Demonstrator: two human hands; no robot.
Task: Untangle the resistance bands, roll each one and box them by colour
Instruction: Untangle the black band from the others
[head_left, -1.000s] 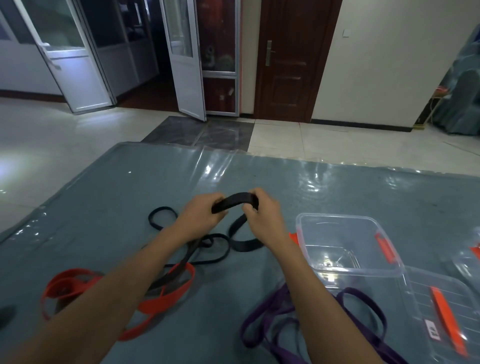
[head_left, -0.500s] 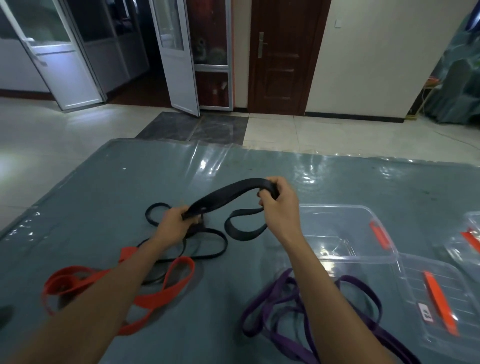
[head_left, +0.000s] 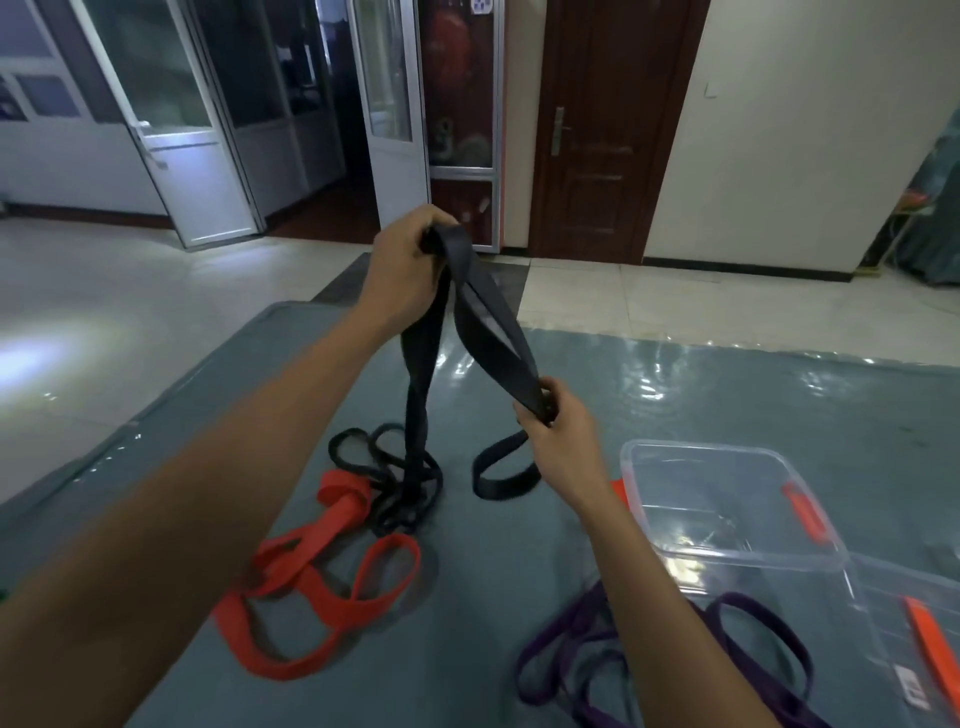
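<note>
Lying nearest on the mat: purple bands and red band, beside an open box. Farther out, pinching black band low in right hand, gripping its top in raised left hand. Risks tightening the snarl below if pulled higher, dragging red along.

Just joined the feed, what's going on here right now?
A person is working a wide black band free with both hands. The left hand grips its top, held high, and the right hand grips it lower down. One strand runs down into a heap of thinner black bands on the table, beside a red band. Purple bands lie loose nearer the person. No band is in the clear box yet.
</note>
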